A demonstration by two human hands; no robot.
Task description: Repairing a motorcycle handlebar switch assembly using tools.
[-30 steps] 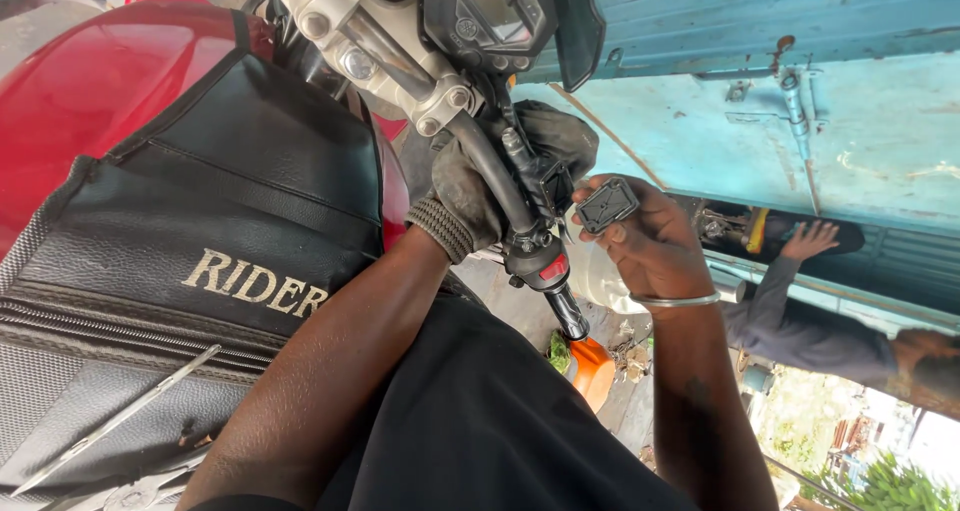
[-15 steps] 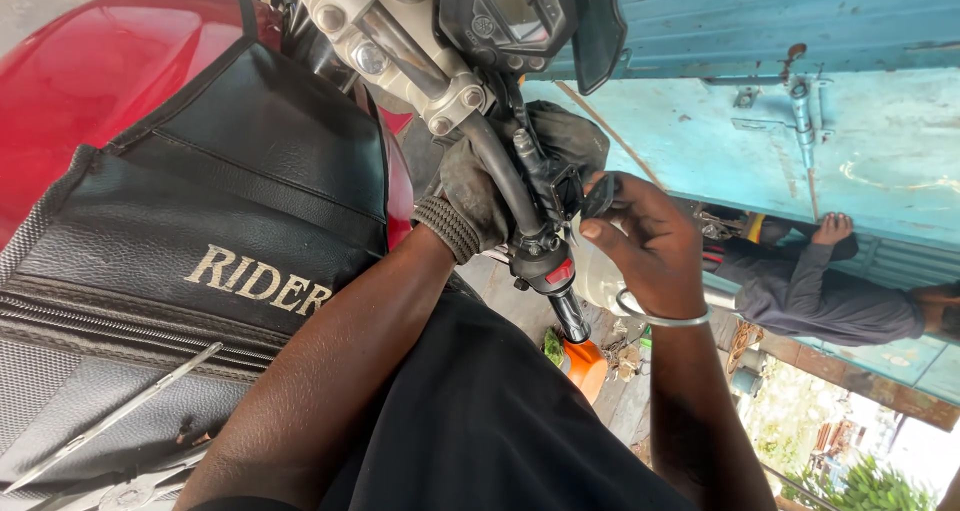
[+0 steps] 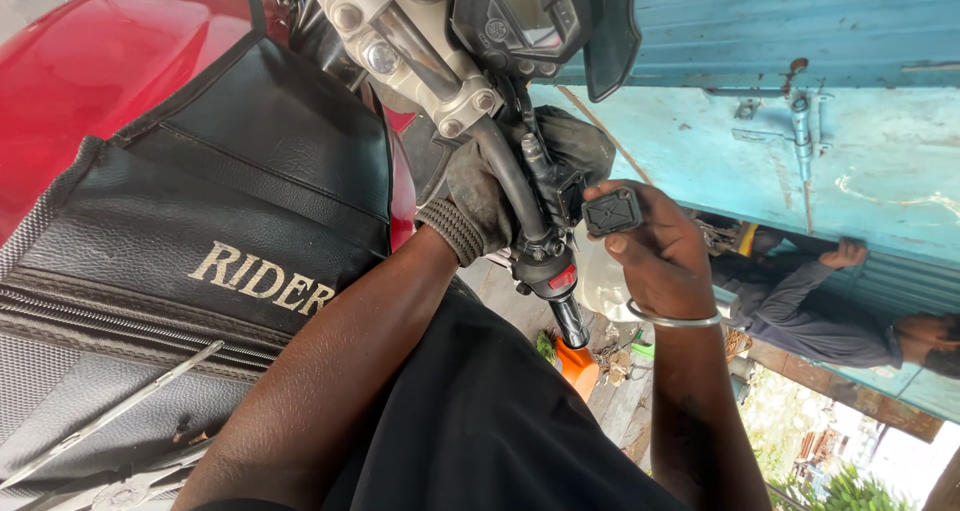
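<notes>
My left hand, in a worn grey glove, is wrapped around the motorcycle's handlebar just behind the black switch housing with a red button. My right hand, bare with a metal bangle at the wrist, pinches a small square black plastic part between thumb and fingers. That part sits just to the right of the switch housing, close to it; I cannot tell if they touch. The bar's rubber grip end pokes out below both hands.
A red fuel tank with a black padded cover fills the left. Metal hand tools lie on the cover's lower part. The instrument cluster is above. Another person leans by the blue metal door. An orange object lies below.
My right hand pressed in against the switch housing, then drew slightly away to the right with the black part still in its fingers. My gloved left hand kept its grip on the bar.
</notes>
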